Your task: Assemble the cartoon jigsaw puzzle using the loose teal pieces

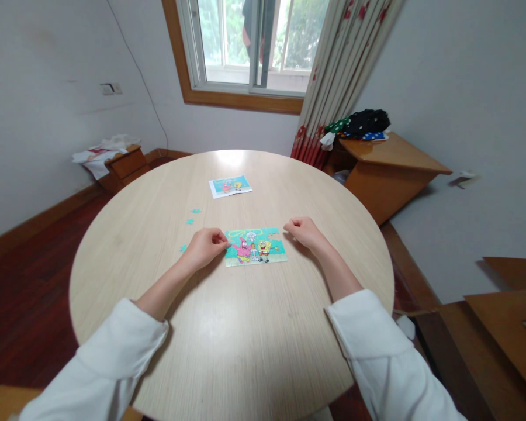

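A jigsaw puzzle (255, 248) with cartoon figures on a turquoise ground lies flat on the table, mostly joined. Bare tabletop shows through a gap near its upper right corner. My left hand (207, 247) is closed at the puzzle's left edge, thumb and fingertips pressed together there. Whether a piece is between them cannot be made out. Just off the right edge, my right hand (304, 231) is curled closed, and what its fingertips hold, if anything, is too small to see. Loose turquoise puzzle pieces (190, 221) lie to the left, one of them (183, 248) close to my left wrist.
A printed picture (230, 186) of the same scene lies beyond the puzzle on the round wooden table (236, 339). Behind are a window and a patterned curtain (333, 76). A wooden cabinet (386, 169) with cloths on top stands right; a small stand (127, 166) stands left.
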`<state>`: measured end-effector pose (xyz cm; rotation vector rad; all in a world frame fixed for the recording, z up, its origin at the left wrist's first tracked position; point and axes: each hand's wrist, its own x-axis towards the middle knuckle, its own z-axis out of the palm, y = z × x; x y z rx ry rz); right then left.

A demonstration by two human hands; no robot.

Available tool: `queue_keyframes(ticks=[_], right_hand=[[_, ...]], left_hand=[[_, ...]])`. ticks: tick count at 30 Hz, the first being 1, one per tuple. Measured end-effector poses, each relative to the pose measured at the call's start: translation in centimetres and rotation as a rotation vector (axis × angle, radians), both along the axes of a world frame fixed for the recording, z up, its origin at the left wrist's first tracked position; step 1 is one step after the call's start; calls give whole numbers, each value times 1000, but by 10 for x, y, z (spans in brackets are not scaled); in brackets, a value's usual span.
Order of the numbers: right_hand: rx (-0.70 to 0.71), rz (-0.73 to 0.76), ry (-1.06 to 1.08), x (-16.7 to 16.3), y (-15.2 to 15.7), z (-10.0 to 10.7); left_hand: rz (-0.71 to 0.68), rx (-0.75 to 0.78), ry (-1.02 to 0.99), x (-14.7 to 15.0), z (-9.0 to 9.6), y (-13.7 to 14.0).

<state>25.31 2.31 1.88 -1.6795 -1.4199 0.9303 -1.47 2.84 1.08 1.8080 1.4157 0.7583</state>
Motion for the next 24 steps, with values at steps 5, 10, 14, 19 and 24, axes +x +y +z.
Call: queue_keyframes(ticks=[5,10,14,19,24], right_hand=[[22,14,-17,0,1,0],[22,13,-8,0,1,0],[11,14,-8,0,0,1],[13,10,-7,-1,0,2],[14,8,-8,0,0,1]], left_hand=[[-2,66,123,1,4,-4],[-21,95,160,0,5,-5],[-43,91,186,0,5,-5],[-56,106,266,2,9,-7],[-72,123,292,4,8,-8]])
